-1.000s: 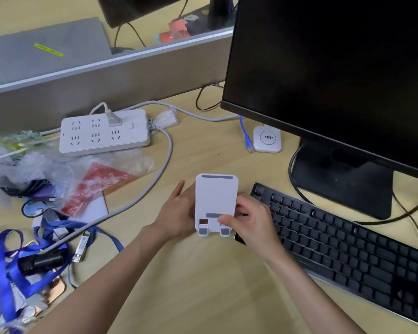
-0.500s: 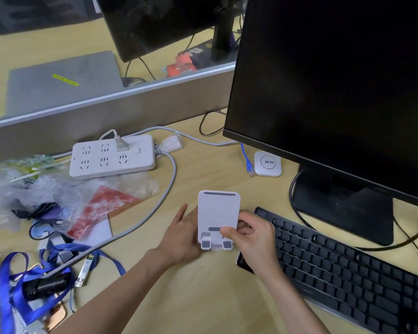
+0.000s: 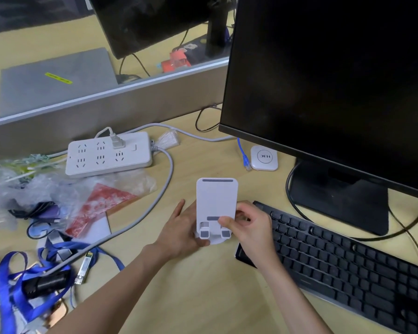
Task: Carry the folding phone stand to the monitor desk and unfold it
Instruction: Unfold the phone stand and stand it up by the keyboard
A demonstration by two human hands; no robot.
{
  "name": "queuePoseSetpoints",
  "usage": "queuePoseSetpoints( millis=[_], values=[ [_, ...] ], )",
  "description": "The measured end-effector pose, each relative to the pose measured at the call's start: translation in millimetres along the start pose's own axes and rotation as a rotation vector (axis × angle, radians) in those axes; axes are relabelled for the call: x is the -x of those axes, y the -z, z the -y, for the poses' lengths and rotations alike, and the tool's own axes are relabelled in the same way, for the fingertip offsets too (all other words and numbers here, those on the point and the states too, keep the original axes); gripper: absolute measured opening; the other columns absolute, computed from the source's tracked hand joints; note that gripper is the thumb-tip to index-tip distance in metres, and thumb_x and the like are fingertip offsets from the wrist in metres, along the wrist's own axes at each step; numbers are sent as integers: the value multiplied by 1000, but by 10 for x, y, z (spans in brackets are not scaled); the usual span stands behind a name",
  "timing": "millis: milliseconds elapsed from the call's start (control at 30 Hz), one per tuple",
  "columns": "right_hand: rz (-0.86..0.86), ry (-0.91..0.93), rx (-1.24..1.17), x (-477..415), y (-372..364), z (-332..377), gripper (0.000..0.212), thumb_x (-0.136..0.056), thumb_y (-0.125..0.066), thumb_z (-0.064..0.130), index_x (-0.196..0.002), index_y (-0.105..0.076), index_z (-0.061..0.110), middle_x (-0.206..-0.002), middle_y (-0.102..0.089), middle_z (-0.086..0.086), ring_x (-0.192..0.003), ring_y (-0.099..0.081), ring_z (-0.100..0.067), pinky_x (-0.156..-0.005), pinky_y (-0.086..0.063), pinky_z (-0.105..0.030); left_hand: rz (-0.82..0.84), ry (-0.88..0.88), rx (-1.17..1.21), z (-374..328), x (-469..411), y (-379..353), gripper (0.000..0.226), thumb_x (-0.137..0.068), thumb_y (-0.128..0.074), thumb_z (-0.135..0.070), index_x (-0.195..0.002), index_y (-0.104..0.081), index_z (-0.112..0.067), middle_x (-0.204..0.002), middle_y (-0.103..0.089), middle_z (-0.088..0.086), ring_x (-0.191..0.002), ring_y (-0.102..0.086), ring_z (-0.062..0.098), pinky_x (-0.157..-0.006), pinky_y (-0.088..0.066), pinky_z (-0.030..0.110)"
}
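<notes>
On the desk [image 3: 203, 297], at nine o'clock of the keyboard [image 3: 348, 256], my left hand [image 3: 179, 231] cupped the phone stand [image 3: 216, 208] from behind to steady it; my right hand [image 3: 249, 227] pinched its lower edge, probably adjusting the tilt.

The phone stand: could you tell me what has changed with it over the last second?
Little: both hands still hold the phone stand upright at the desk, left hand behind, right hand pinching its lower edge. A rounded base now shows beneath it. Mostly the camera tilted.
</notes>
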State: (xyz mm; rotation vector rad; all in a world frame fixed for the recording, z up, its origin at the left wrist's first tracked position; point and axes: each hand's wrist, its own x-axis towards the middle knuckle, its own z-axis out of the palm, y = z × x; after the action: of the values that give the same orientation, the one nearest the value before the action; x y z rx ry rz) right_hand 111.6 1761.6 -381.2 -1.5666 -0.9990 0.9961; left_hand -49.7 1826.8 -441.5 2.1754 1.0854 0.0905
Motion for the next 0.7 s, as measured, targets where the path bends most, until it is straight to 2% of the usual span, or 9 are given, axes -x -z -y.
queuePoseSetpoints(
  millis=[67, 133, 233, 333, 467, 567, 633, 700],
  values=[
    [-12, 26, 28, 23, -7, -16, 9, -68, -73, 0, -70, -68, 7, -69, -66, -8, -58, -57, -8, -55, -49, -29, 12, 4, -8, -3, 11, 3, 73, -68, -57, -42, -137, -34, -30, -147, -38, -5, -134, -25, 4, -109, 15, 19],
    [-39, 54, 37, 59, -26, -43, 8, -69, -74, 0, -72, -68, 5, -69, -65, -11, -55, -54, -6, -51, -47, -27, 16, -1, -17, -3, 12, 3, 74, -69, -56, -42, -138, -31, -29, -148, -35, -5, -135, -24, 4, -105, 19, 15],
    [-75, 77, 41, 94, -57, -94, 8, -69, -73, 3, -71, -68, 9, -65, -62, -1, -51, -51, -3, -48, -42, -18, 17, -13, -32, 4, 5, -7, 72, -71, -57, -41, -138, -32, -29, -148, -35, -4, -133, -23, 1, -103, 21, 14],
    [-105, 91, 42, 123, -82, -139, 4, -68, -71, 10, -69, -67, 12, -64, -60, 6, -49, -48, -4, -48, -39, -19, 12, -11, -26, 9, 0, -15, 70, -71, -57, -40, -136, -34, -29, -146, -38, -4, -133, -25, 2, -108, 16, 19],
    [-106, 126, 44, 122, -93, -175, 6, -69, -70, 10, -72, -67, 7, -66, -59, 9, -48, -48, -2, -47, -36, -14, 26, -9, -18, 29, -10, -30, 69, -69, -57, -40, -134, -37, -30, -143, -42, -4, -132, -27, 1, -115, 7, 30],
    [-66, 85, 44, 93, -61, -150, 8, -71, -72, 10, -72, -66, 15, -65, -63, -3, -49, -51, -13, -48, -40, -25, 26, 1, -13, 41, -14, -37, 72, -68, -57, -41, -135, -34, -30, -144, -41, -4, -132, -26, 0, -113, 12, 25],
    [-30, 50, 49, 82, -37, -114, 19, -72, -72, 8, -72, -66, 26, -65, -66, 7, -51, -57, -10, -50, -45, -23, 23, -4, -15, 42, -9, -36, 73, -69, -57, -41, -137, -32, -30, -145, -40, -5, -132, -24, 0, -107, 18, 17],
    [42, 7, 26, 83, -3, -53, 25, -73, -71, 10, -78, -65, 33, -75, -70, 16, -64, -66, -3, -59, -48, -20, 23, -7, -4, 39, -6, -31, 72, -70, -57, -41, -137, -32, -31, -144, -40, -5, -133, -25, 1, -106, 20, 16]
  ],
)
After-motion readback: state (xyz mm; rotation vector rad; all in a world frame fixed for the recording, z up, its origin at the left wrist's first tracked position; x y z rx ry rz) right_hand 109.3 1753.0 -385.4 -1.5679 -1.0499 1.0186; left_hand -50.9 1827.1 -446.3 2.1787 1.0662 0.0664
